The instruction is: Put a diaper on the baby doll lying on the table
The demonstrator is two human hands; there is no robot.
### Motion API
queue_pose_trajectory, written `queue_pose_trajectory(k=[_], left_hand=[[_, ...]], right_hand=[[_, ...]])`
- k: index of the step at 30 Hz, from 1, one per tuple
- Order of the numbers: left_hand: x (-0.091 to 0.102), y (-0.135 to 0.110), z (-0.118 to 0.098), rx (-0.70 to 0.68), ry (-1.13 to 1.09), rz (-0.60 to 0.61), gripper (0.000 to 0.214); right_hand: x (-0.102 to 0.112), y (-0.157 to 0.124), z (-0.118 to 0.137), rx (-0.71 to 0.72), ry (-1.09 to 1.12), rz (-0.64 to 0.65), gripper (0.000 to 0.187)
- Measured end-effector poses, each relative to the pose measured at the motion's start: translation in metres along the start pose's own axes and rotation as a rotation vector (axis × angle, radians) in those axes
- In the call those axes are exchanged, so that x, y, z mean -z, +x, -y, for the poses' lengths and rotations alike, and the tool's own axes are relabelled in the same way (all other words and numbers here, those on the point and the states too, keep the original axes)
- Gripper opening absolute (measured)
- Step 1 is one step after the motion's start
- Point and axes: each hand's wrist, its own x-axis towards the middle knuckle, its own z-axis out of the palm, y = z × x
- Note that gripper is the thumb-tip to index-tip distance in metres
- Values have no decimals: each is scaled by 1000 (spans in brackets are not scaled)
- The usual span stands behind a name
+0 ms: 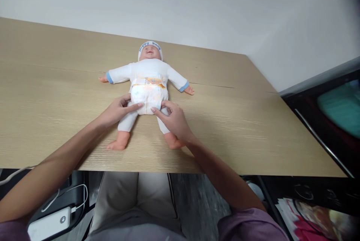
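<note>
A baby doll [149,65] in a white outfit with blue cuffs and a lettered white cap lies on its back, head away from me, arms and legs spread. Around its hips sits a white diaper [148,96] with an orange printed waistband. At the diaper's left leg opening is my left hand [119,110], its thumb across the front and its fingers curled at the side. My right hand [174,118] pinches the right leg edge between thumb and fingers. The fingertips of both hands are partly hidden.
The doll lies on a wooden table [239,121] backed by a pale wall [180,4]. A dark-framed screen [340,106] stands at the right. Below the front edge are a white power bank [49,223] with a cable and some colourful packets [315,218].
</note>
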Motion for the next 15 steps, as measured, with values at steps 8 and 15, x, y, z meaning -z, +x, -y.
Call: queue_pose_trajectory(k=[8,15], left_hand=[[-4,1,0,40,-220,-7,60],[3,-3,-1,37,-169,-7,55]], right_hand=[[0,-7,2,-15,-15,-60,34],[1,-8,-17,65,-31,-118,26]])
